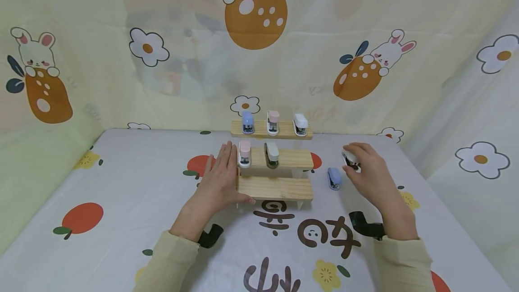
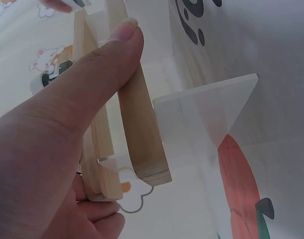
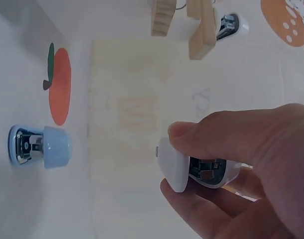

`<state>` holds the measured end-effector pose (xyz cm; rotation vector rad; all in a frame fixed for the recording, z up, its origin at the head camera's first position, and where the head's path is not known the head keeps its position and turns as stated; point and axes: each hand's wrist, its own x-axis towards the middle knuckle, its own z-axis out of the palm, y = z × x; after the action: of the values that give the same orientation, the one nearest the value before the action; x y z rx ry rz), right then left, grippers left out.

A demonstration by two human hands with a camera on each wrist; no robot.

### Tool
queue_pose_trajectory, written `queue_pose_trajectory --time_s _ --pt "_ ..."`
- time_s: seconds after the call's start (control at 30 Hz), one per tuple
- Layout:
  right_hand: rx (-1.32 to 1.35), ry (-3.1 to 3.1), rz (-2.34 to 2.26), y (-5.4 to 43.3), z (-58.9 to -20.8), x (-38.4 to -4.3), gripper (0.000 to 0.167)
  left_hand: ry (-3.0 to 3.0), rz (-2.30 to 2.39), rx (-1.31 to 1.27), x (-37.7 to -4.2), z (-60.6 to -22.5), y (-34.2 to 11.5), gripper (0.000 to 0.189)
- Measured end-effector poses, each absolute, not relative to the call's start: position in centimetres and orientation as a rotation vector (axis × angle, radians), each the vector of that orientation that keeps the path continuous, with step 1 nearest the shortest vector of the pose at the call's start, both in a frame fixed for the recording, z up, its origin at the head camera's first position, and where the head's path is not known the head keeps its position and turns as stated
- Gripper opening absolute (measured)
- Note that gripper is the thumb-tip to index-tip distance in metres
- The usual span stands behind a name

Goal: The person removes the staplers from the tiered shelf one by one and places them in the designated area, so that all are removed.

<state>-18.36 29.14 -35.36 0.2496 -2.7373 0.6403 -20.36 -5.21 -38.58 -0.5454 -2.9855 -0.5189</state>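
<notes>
A wooden tiered stand (image 1: 275,188) with clear side supports is in the middle of the table. My left hand (image 1: 220,179) rests against its left end, fingers straight along the side. In the left wrist view the thumb (image 2: 99,69) lies across the lower plank (image 2: 142,129). Right of the stand, my right hand (image 1: 371,172) pinches a white mini stapler (image 3: 174,164) between thumb and fingers. Near that hand a blue mini stapler (image 1: 334,178) sits on the table. The middle plank bears a pink stapler (image 1: 244,153) and a white-topped one with a dark base (image 1: 272,154).
On the stand's top plank (image 1: 284,128) are a blue stapler (image 1: 248,122), a pink stapler (image 1: 273,122) and a white stapler (image 1: 300,124). A printed cloth (image 1: 134,184) covers the table. Behind it hangs a patterned curtain (image 1: 194,84).
</notes>
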Motion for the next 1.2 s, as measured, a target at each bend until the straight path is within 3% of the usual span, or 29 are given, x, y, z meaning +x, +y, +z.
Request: queue_pose_trajectory --time_s 1.2 --pt "0.101 -3.015 0.639 32.2 -39.5 -20.2 0.045 -2.990 -0.521 -0.529 -20.3 -38.5 -5.1 0.143"
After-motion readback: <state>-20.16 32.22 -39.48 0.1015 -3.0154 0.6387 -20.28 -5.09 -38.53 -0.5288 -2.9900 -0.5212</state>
